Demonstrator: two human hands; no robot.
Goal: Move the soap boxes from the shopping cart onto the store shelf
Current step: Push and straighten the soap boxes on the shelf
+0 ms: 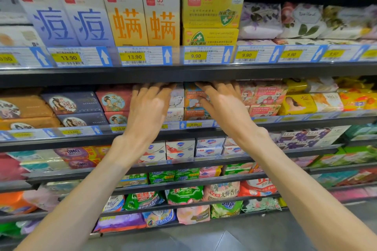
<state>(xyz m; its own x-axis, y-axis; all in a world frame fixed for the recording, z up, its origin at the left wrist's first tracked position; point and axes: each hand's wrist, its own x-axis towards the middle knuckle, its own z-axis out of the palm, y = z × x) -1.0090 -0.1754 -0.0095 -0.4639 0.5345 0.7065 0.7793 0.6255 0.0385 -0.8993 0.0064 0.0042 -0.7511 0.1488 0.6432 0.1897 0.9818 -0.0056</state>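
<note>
Both hands reached into dark metal shelf (183, 128): left hand (150, 106) and right hand (222, 104) flanked two stacked orange-and-white Goat Soap boxes (193, 104); fingers straight, holding nothing.

gap: low slot under the upper shelf edge (183, 73), both hands reach in there | left hand (149, 108) | right hand (222, 106) | blocking: stacked Goat Soap boxes (192, 98) fill the slot between the hands | sides: red portrait boxes (114, 100) left, pink Goat Soap boxes (267, 93) right | front: price-tag rail (193, 124) along the lower lip
</note>
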